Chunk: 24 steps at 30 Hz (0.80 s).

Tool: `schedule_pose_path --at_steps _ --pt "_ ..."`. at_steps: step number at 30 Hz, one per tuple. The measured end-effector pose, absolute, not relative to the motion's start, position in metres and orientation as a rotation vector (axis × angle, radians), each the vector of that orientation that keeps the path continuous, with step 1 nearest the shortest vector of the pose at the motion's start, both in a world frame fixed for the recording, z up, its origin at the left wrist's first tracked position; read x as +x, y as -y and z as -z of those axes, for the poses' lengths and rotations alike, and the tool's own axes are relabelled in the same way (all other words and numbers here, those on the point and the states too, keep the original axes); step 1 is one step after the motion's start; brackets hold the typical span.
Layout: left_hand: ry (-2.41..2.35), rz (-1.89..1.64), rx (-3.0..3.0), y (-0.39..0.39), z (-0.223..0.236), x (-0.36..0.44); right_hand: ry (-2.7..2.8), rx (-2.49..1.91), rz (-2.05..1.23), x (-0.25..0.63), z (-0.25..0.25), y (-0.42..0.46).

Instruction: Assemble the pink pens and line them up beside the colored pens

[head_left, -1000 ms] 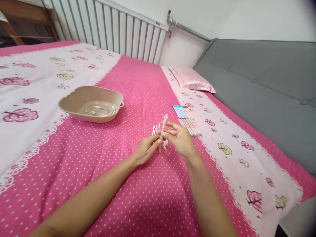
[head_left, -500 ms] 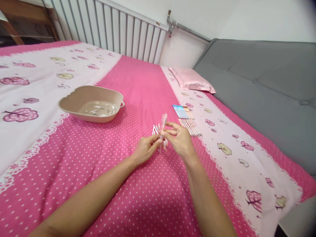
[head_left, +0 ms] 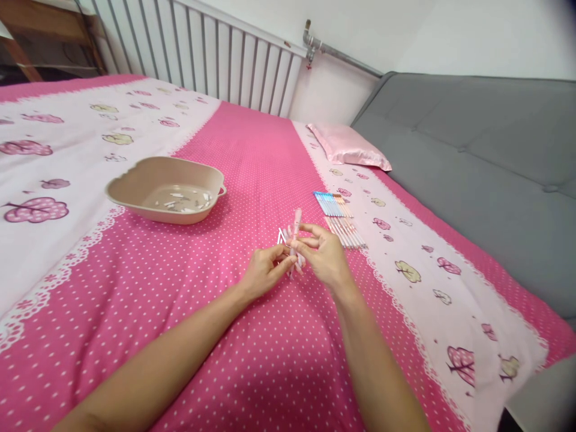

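A slim pink translucent pen (head_left: 297, 219) stands nearly upright between my two hands. My left hand (head_left: 269, 272) is closed in a pinch around its lower part. Higher up, the thumb and fingers of my right hand (head_left: 329, 257) grip the same pen. Just behind the fingers lie several loose white and pink pen parts (head_left: 281, 235), partly hidden by my hands. To the right, blue and orange-brown pens (head_left: 332, 205) lie side by side in a row, with a second row of pale pink pens (head_left: 346, 233) nearer to me.
A beige plastic basin (head_left: 157, 214) sits on the left, with several small white and grey pieces (head_left: 182, 201) on its bottom. Pink dotted bedding (head_left: 252, 156) spreads under everything. A pink pillow (head_left: 351, 147) rests by the grey headboard (head_left: 486, 126); a white radiator (head_left: 225, 57) stands behind.
The pen turns and shifts slightly between my fingers, its printed marking showing differently. Both hands stay in almost the same place, and the view drifts very slightly.
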<state>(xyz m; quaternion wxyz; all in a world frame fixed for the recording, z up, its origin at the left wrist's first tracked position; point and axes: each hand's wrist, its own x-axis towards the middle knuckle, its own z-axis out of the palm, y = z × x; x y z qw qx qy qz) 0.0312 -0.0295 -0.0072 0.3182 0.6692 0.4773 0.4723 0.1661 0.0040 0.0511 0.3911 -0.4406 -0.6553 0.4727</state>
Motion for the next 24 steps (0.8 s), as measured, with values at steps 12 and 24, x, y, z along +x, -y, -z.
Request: schedule_pose_path --at_steps 12,24 --pt "-1.231 -1.608 1.359 0.023 0.013 0.029 1.923 -1.258 -1.160 0.173 -0.046 -0.006" --pt "-1.219 -1.722 1.281 0.023 0.008 0.029 1.990 -1.306 -1.102 0.167 -0.029 -0.011"
